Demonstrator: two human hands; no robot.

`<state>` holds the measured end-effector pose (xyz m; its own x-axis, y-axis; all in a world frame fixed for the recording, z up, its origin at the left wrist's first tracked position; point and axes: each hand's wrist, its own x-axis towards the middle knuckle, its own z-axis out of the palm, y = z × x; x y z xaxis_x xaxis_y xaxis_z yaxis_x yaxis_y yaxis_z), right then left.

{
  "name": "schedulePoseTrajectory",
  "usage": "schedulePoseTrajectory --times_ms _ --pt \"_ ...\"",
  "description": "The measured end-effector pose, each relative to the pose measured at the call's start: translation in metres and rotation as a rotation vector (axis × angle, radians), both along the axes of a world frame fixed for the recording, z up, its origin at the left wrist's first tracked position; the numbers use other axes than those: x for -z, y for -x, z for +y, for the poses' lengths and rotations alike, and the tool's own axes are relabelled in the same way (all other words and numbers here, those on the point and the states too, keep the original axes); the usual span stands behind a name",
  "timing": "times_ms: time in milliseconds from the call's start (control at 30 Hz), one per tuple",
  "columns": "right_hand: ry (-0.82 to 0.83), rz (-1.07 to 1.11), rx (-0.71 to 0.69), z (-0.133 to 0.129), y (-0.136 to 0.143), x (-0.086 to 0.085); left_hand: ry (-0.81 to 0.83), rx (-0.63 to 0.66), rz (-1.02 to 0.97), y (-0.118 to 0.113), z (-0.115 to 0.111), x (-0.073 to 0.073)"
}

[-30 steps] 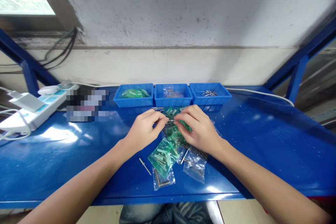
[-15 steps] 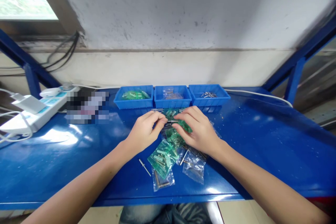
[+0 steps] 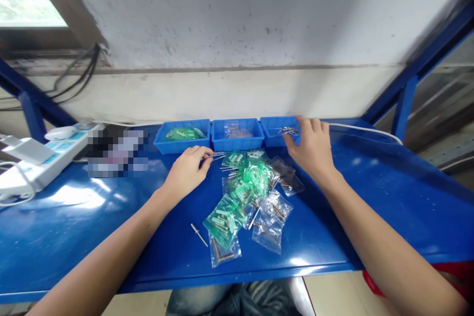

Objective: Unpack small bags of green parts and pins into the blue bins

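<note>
My left hand (image 3: 189, 168) pinches thin metal rivets (image 3: 217, 155) at the left back edge of the pile. Over the front right corner of the right blue bin (image 3: 272, 139) is my right hand (image 3: 313, 148), its thumb and fingers apart and nothing seen between them. Metal rivets (image 3: 289, 130) lie in that bin. Between my forearms spreads a pile of green packets (image 3: 222, 219) and clear packets (image 3: 268, 234) with small parts inside. One loose rivet (image 3: 199, 235) lies to the left of the pile.
The left blue bin (image 3: 181, 146) holds green packets, and the middle blue bin (image 3: 237, 144) holds clear ones. A white power strip (image 3: 40, 165) with plugs and a blurred-out object (image 3: 116, 153) are at the left. Blue frame posts (image 3: 404, 108) rise at both sides.
My hands have moved apart from above the pile. The right one went right and back to the right bin and opened; the left one shifted left and back to the rivets. The view shifted slightly.
</note>
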<state>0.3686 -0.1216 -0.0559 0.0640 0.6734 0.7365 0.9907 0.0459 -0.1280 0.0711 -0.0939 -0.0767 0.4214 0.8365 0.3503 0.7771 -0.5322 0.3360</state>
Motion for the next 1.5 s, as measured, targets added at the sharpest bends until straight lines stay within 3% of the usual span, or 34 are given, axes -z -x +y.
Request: schedulePoseTrajectory --times_ms 67,133,267,367,733,1033,1133,1267,1367,1500 --pt "0.073 0.002 -0.024 -0.003 0.007 0.004 -0.008 -0.011 0.035 0.000 0.003 0.005" --pt "0.110 0.009 -0.138 -0.012 0.025 0.005 -0.019 -0.027 0.069 -0.003 0.002 0.005" --pt "0.208 -0.004 -0.384 -0.030 0.065 0.003 -0.040 -0.086 0.101 -0.007 0.001 0.000" --pt "0.265 -0.024 -0.466 -0.036 0.077 0.004 -0.003 -0.093 0.115 -0.007 0.004 -0.002" --pt "0.239 -0.003 -0.487 -0.032 0.069 0.008 0.178 -0.122 0.057 0.005 0.011 0.005" --pt "0.179 0.037 -0.703 -0.038 0.077 0.005 0.186 0.166 -0.214 -0.021 -0.032 -0.021" --pt "0.158 0.033 -0.752 -0.040 0.078 0.004 0.263 0.275 -0.349 -0.028 -0.045 -0.024" --pt "0.157 0.024 -0.781 -0.041 0.077 0.001 0.314 0.288 -0.439 -0.028 -0.049 -0.023" --pt "0.144 0.016 -0.790 -0.041 0.077 0.000 0.264 0.282 -0.448 -0.027 -0.049 -0.024" --pt "0.145 0.031 -0.785 -0.042 0.077 -0.002 0.073 0.266 -0.374 -0.027 -0.051 -0.027"
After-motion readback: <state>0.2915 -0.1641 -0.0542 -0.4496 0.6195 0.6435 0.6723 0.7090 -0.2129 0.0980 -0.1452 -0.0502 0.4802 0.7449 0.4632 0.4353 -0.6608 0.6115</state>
